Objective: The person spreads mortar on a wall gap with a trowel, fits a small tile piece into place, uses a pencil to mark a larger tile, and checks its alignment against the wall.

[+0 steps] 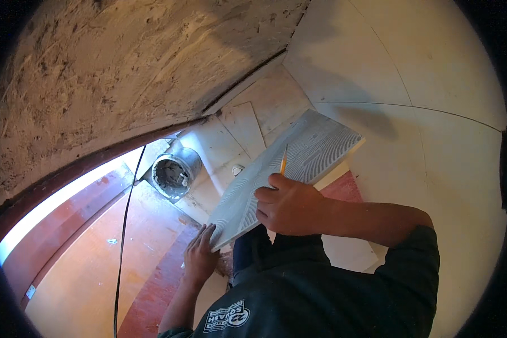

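Observation:
A long rectangular tile is tilted in front of me, its upward face coated with grey adhesive combed into curved ridges. My left hand grips the tile's near left corner, with fingers over the edge and the thumb side hidden. Above the tile's middle, my right hand is closed around a slim yellow-orange pencil, its thin pointed end away from me. The tile's far end lies close to the corner where the tiled wall meets the floor.
A bucket with grey adhesive inside stands by the doorway. A black cable runs down across the orange-red floor. A rough bare wall rises at the far left. A small white round object lies on the pale floor tiles.

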`<state>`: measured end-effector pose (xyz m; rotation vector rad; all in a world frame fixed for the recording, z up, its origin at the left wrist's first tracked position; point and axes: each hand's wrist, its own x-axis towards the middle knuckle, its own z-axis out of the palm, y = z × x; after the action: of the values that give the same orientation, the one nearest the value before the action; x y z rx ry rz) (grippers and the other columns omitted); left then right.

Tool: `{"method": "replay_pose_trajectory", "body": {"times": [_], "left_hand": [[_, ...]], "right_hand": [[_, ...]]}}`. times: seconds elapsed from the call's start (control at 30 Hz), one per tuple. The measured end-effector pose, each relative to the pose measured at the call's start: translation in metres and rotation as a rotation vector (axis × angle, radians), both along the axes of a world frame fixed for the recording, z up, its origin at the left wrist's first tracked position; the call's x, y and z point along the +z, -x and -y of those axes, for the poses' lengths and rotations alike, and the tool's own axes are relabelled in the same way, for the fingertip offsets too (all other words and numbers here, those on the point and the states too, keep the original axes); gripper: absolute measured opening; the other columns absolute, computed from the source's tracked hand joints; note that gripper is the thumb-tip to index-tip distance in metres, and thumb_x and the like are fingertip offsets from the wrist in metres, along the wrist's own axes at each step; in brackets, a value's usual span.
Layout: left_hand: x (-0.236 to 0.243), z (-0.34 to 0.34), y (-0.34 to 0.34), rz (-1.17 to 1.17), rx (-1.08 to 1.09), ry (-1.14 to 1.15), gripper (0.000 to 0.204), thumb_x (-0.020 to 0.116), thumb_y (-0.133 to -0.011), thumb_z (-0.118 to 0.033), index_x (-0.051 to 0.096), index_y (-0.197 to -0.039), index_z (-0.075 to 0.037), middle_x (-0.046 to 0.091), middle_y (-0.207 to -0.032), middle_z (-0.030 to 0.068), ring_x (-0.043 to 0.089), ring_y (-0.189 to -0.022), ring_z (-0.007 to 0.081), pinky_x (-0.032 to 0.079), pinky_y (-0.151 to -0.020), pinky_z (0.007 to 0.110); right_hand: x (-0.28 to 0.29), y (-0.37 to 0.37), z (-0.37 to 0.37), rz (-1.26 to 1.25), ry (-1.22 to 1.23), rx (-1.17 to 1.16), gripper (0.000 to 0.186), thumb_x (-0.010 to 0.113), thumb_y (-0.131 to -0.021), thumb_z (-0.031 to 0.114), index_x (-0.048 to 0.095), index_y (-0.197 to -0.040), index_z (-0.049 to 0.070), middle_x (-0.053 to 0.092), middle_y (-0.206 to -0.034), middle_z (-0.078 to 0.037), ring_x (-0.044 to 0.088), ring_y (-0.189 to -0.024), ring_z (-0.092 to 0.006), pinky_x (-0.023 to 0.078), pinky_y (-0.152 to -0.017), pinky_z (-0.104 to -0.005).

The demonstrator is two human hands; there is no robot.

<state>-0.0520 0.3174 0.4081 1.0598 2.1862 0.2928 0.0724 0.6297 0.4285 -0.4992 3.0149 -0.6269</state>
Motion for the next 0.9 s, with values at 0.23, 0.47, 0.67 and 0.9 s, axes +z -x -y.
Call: {"method": "replay_pose_trajectory", "body": {"times": [0.23,0.47,0.67,0.9], "left_hand": [[-0.023,-0.006,0.008,-0.037,0.188,-0.048,0.033,0.069,-0.084,-0.004,0.074,-0.115,-0.013,0.075,-0.107,0.0154,0.073,-0.097,0.0358,0.058,-0.084,0.044],[-0.003,-0.062,0.054,-0.212,0.064,-0.195,0.033,0.075,-0.081,-0.004,0.075,-0.112,-0.015,0.077,-0.103,0.0105,0.076,-0.090,0.0303,0.060,-0.079,0.040],[0.010,-0.097,0.083,-0.408,0.020,-0.230,0.025,0.078,-0.086,-0.010,0.076,-0.110,-0.016,0.077,-0.097,0.0105,0.077,-0.083,0.0283,0.061,-0.072,0.036],[0.004,-0.134,0.122,-0.373,0.111,-0.298,0.024,0.075,-0.094,-0.026,0.075,-0.112,-0.009,0.076,-0.086,0.0126,0.071,-0.066,0.0171,0.054,-0.060,0.031]], "right_hand": [[-0.003,0.018,-0.031,-0.021,-0.103,-0.085,0.010,0.070,-0.074,0.025,0.070,-0.075,0.014,0.063,-0.075,0.002,0.059,-0.089,-0.0175,0.045,-0.085,-0.0373],[0.007,0.038,-0.075,0.019,-0.135,-0.123,0.008,0.068,-0.077,0.024,0.071,-0.076,0.017,0.066,-0.073,0.002,0.060,-0.096,-0.0184,0.043,-0.090,-0.0403],[0.023,0.070,-0.112,-0.064,-0.290,-0.136,0.015,0.079,-0.074,0.027,0.071,-0.081,0.016,0.067,-0.078,0.002,0.060,-0.090,-0.0170,0.044,-0.085,-0.0393],[0.054,0.112,-0.135,-0.081,-0.700,-0.075,0.039,0.067,-0.097,0.044,0.074,-0.091,0.006,0.064,-0.074,-0.010,0.062,-0.078,-0.0242,0.051,-0.079,-0.0436]]}}
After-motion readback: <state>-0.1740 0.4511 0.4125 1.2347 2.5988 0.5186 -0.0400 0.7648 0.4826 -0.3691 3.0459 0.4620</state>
